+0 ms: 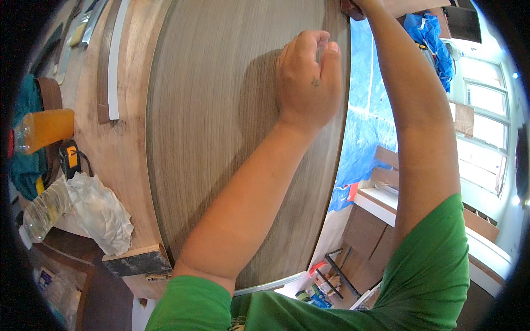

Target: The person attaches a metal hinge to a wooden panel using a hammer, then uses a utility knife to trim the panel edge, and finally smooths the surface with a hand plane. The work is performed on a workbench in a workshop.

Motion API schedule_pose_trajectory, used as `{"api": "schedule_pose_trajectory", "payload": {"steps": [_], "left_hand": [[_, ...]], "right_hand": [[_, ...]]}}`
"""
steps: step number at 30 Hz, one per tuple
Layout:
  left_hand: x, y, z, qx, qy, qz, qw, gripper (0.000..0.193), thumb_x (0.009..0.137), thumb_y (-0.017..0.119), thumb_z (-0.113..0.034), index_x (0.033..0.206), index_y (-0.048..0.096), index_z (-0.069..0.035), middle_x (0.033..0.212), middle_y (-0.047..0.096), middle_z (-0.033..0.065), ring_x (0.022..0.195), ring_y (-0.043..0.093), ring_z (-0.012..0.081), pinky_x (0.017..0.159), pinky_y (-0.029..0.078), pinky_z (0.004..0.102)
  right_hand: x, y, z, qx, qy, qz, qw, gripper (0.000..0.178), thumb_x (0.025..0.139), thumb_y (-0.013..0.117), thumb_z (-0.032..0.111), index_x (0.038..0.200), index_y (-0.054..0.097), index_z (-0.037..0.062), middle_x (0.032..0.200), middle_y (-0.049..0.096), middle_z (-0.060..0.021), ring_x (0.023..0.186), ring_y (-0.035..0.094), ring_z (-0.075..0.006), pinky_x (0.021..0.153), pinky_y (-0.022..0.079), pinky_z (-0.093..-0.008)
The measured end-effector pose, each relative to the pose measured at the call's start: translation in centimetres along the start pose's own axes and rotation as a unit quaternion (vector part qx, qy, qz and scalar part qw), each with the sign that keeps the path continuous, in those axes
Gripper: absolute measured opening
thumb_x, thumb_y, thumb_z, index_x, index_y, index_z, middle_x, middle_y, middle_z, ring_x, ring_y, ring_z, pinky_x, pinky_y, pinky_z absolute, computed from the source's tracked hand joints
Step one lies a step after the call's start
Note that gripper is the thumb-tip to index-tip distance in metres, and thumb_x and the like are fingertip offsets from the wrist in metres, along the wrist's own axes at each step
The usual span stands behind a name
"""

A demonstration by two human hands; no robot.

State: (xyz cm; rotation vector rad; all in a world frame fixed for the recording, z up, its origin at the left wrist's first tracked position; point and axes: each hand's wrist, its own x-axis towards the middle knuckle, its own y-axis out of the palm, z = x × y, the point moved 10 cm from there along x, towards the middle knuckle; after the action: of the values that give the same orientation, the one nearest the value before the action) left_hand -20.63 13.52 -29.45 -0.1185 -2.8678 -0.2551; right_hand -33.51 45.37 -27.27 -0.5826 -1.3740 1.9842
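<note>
A wood-grain grey-brown panel [210, 110] lies in front of me on the workbench. Over its upper right part is my left hand [310, 74], fingers curled inward and thumb raised; the palm side is hidden, so anything in it does not show. Stretched to the far right, my right hand [369, 2] is mostly cut off by the top of the picture. What shows of it is closed over a dark reddish-brown block [353, 10] at the panel's right edge.
On the left stand a bottle of orange liquid [49, 129], a tape measure [70, 157], a crumpled white plastic bag [99, 212] and a clear bottle [44, 212]. Narrow strips [113, 66] lie left of the panel. Blue sheeting [361, 138] spreads beyond its right edge.
</note>
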Motion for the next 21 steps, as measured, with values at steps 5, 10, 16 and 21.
{"api": "schedule_pose_trajectory", "payload": {"steps": [5,10,16,21], "left_hand": [[0.1,0.1,0.0,0.005,-0.003,0.007,1.000,0.024,0.098,0.058,-0.022,0.102,0.065,0.000,0.097,0.071,0.0197,0.092,0.067,0.0395,0.086,0.051,0.0492],[0.0,0.0,-0.1,-0.001,-0.048,0.043,0.998,0.037,0.103,0.051,-0.030,0.109,0.067,0.002,0.105,0.071,0.0237,0.103,0.067,0.0370,0.091,0.051,0.0444],[-0.2,0.4,-0.4,0.010,-0.035,0.041,0.999,0.037,0.103,0.050,-0.031,0.108,0.066,0.002,0.106,0.071,0.0255,0.104,0.067,0.0415,0.092,0.051,0.0459],[0.0,0.3,-0.5,0.038,-0.011,0.028,0.999,0.044,0.103,0.047,-0.035,0.111,0.067,0.004,0.110,0.070,0.0274,0.111,0.065,0.0418,0.098,0.049,0.0464]], "right_hand": [[-2.3,-1.2,-0.6,-0.041,-0.029,-0.044,0.998,0.057,0.084,0.074,0.047,0.111,0.074,-0.0036,0.107,0.075,-0.0243,0.101,0.073,-0.0356,0.087,0.056,-0.0435],[-8.5,-1.6,-1.2,-0.032,-0.026,-0.026,0.999,0.062,0.085,0.072,0.052,0.111,0.073,-0.0047,0.110,0.073,-0.0270,0.104,0.072,-0.0387,0.089,0.055,-0.0448],[-16.7,-2.8,-3.2,-0.067,-0.039,-0.047,0.996,0.067,0.086,0.069,0.054,0.118,0.068,-0.0044,0.112,0.072,-0.0288,0.106,0.069,-0.0423,0.093,0.053,-0.0466],[-24.3,-3.2,-5.4,-0.045,-0.042,-0.038,0.997,0.066,0.087,0.069,0.054,0.114,0.066,-0.0060,0.108,0.071,-0.0311,0.105,0.068,-0.0450,0.091,0.052,-0.0487]]}}
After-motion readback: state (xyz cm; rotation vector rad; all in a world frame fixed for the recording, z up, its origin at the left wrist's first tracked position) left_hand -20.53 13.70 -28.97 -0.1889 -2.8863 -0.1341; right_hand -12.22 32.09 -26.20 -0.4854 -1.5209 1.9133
